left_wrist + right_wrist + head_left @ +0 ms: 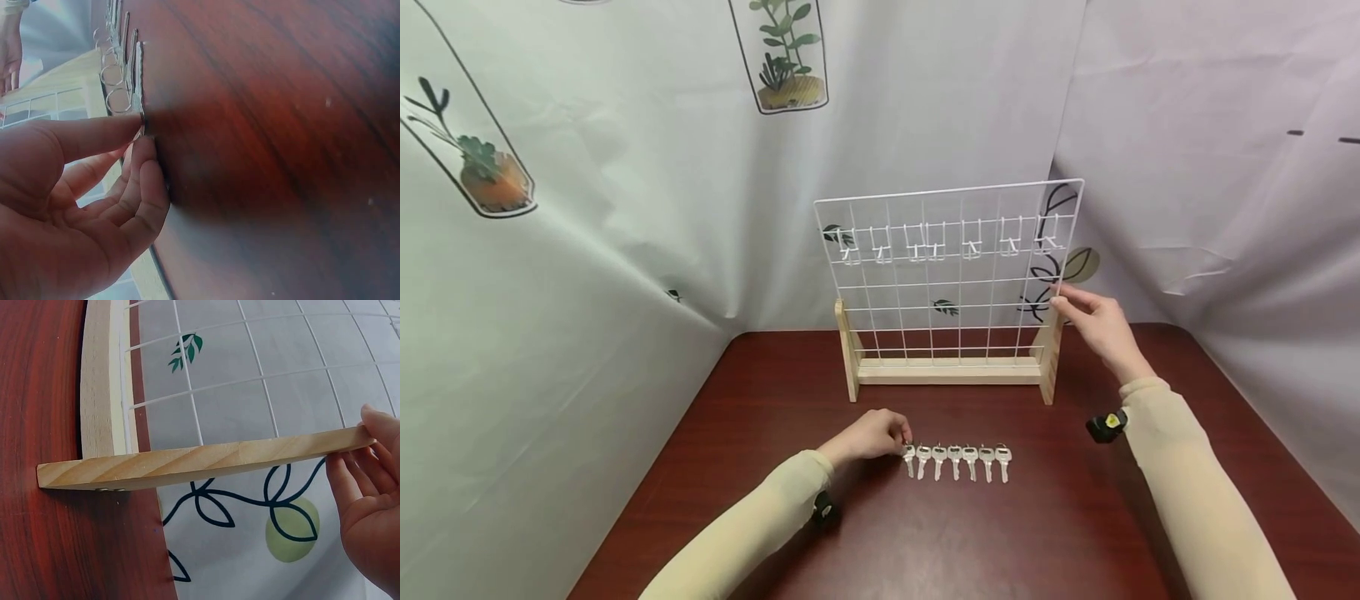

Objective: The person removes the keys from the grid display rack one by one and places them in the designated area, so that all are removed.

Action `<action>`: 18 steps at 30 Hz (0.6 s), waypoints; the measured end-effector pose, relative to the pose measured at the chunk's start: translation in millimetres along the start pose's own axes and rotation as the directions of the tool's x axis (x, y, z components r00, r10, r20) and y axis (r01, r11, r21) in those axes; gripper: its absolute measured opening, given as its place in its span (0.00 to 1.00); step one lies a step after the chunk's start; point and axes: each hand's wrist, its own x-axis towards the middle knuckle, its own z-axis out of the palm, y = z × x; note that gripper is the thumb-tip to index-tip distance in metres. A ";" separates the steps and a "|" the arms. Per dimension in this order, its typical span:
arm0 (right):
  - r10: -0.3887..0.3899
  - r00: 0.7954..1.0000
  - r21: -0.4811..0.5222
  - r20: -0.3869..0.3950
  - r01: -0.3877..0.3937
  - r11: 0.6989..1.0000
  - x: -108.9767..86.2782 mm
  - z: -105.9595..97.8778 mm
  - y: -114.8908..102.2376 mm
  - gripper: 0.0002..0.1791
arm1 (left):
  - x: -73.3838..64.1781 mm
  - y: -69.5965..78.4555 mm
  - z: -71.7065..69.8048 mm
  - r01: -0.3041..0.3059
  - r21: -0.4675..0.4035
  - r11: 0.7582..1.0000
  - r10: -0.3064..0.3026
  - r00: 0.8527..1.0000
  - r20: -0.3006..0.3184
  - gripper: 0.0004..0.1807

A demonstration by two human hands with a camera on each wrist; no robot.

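Several silver keys with small rings lie in a row on the dark red table. My left hand pinches the head of the leftmost key between thumb and fingers, down at the tabletop. In the left wrist view, the fingers hide most of that key. Behind the row stands a white wire grid rack with several small hooks near its top. My right hand grips the upper end of the rack's right wooden side piece, thumb on one side and fingers on the other.
The wooden base bar of the rack sits near the back edge of the table. Pale fabric walls with printed plants close in the back and both sides. A black wrist camera hangs at the right cuff.
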 end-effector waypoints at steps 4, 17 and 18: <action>-0.005 1.000 0.004 -0.001 0.005 1.000 0.1 0.0 1.3 0.33 | 0.6 -2.3 0.7 -0.009 -0.002 1.000 0.009 1.000 -0.001 0.05; -0.012 1.000 0.002 0.002 0.012 1.000 0.4 -0.6 1.7 0.34 | -0.6 -2.7 3.1 -0.007 0.003 1.000 0.007 1.000 -0.025 0.05; -0.011 1.000 0.000 0.002 0.011 1.000 0.5 -0.5 1.9 0.35 | -0.7 -2.7 3.2 -0.007 0.004 1.000 0.007 1.000 -0.025 0.05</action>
